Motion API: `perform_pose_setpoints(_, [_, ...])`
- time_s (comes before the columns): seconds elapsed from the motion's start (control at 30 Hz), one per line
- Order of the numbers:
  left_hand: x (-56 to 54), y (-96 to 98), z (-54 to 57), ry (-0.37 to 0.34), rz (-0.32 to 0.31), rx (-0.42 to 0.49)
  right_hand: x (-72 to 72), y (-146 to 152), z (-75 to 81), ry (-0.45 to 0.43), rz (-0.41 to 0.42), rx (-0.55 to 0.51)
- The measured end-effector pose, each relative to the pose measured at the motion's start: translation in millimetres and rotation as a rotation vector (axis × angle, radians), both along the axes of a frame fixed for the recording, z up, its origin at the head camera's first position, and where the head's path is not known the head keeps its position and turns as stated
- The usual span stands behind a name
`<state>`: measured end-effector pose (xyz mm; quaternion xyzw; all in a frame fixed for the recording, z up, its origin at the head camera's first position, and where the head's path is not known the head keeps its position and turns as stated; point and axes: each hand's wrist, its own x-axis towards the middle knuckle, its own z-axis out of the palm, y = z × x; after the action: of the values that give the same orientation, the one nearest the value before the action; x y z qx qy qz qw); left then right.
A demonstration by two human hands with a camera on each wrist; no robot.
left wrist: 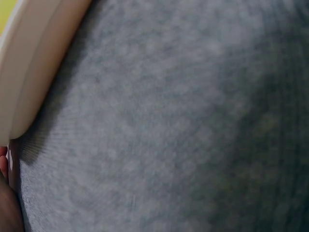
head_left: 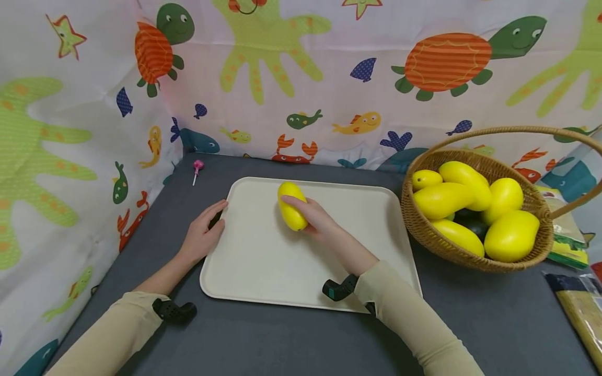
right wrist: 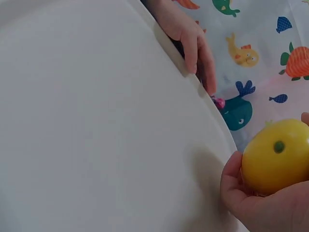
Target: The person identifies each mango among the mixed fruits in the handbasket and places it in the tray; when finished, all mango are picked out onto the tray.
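Observation:
My right hand [head_left: 321,218] holds a smooth, oblong yellow fruit [head_left: 292,207] above the middle of a cream tray [head_left: 254,261]. Thumb and fingers curl round the fruit's sides. A small green stem spot marks the end of the fruit [right wrist: 275,154] in the right wrist view. At the tray's left edge, my left hand [head_left: 203,233] touches the rim with fairly straight fingers and thumb. Only a sliver of that hand [left wrist: 8,208] shows in the left wrist view, beside the tray's outer wall [left wrist: 46,67].
A wicker basket [head_left: 423,230] with a tall handle stands right of the tray, holding several yellow fruits [head_left: 511,237] and something dark. Behind my left hand lies a pink lollipop [head_left: 198,166]. Packets [head_left: 580,308] lie far right. A printed curtain [head_left: 301,52] borders the grey table.

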<state>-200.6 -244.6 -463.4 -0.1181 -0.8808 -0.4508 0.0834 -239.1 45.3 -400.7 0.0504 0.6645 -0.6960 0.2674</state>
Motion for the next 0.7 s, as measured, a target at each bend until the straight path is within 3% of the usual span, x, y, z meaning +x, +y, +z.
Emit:
perform_pose_setpoints(0.17, [-1.2, 0.3, -1.3, 0.016, 0.013, 0.008, -5.1, -15, -1.1, 0.042, -0.034, 0.021])
perform_pose_setpoints(0.37, [-2.1, -0.5, -2.3, 0.050, 0.030, 0.000, -17.8, -32, -2.9, -0.004, -0.109, -0.106])
perform_pose_setpoints(0.47, [-1.8, -1.0, -2.3, 0.071, 0.046, 0.004, -21.2, -38, -1.5, -0.003, -0.097, -0.125])
perform_pose_setpoints(0.7, [-1.3, -1.5, -2.5, 0.105, 0.074, 0.029, -22.1, -49, -1.4, 0.078, -0.076, 0.171])
